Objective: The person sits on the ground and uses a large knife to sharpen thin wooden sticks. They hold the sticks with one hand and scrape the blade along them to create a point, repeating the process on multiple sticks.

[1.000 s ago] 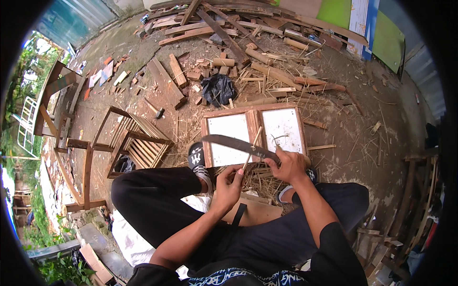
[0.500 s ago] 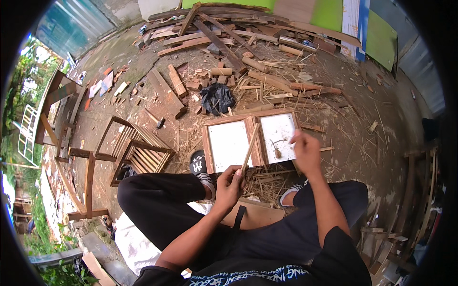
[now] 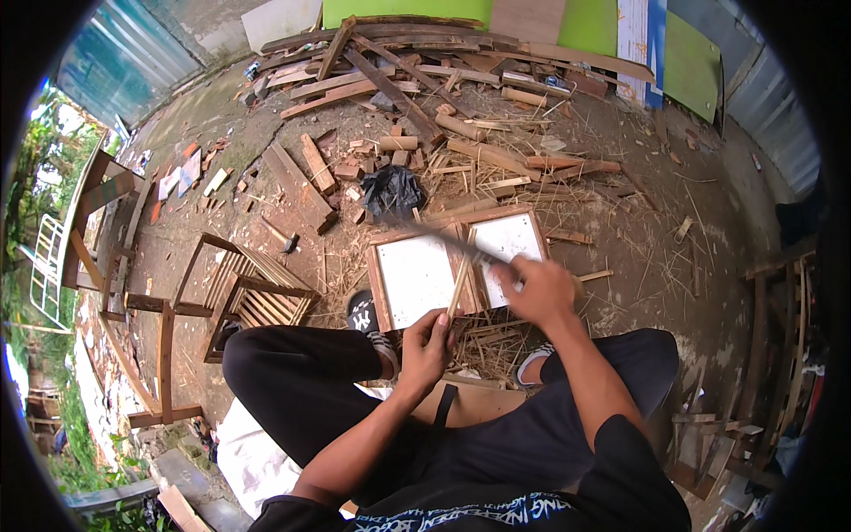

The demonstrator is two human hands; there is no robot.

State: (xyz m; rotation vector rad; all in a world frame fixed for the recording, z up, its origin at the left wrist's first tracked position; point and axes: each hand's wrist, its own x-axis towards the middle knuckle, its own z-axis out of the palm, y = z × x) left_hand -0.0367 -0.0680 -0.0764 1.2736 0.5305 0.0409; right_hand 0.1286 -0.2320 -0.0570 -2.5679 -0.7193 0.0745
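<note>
My left hand point(image 3: 427, 348) is closed round the lower end of a thin wooden strip point(image 3: 462, 282), which points up and away over the frame. My right hand point(image 3: 539, 291) is closed on a long dark blade point(image 3: 452, 239), smeared by motion, that looks like a machete. The blade reaches to the left and crosses the strip near its upper part. Under both lies a brown wooden frame point(image 3: 375, 279) with two white panels point(image 3: 417, 279). The right panel is partly covered by my right hand and the blade.
A slatted wooden stool point(image 3: 266, 297) lies tipped at left, with a hammer point(image 3: 282, 237) beyond it. Ahead are a black plastic bag point(image 3: 392, 191), loose planks point(image 3: 301, 186) and a timber pile point(image 3: 390, 84). Straw-like shavings point(image 3: 492, 341) litter the ground between my feet.
My right hand has moved left and slightly down, and the blurred blade now shows across the strip. The left hand keeps its hold on the strip. The view has shifted slightly.
</note>
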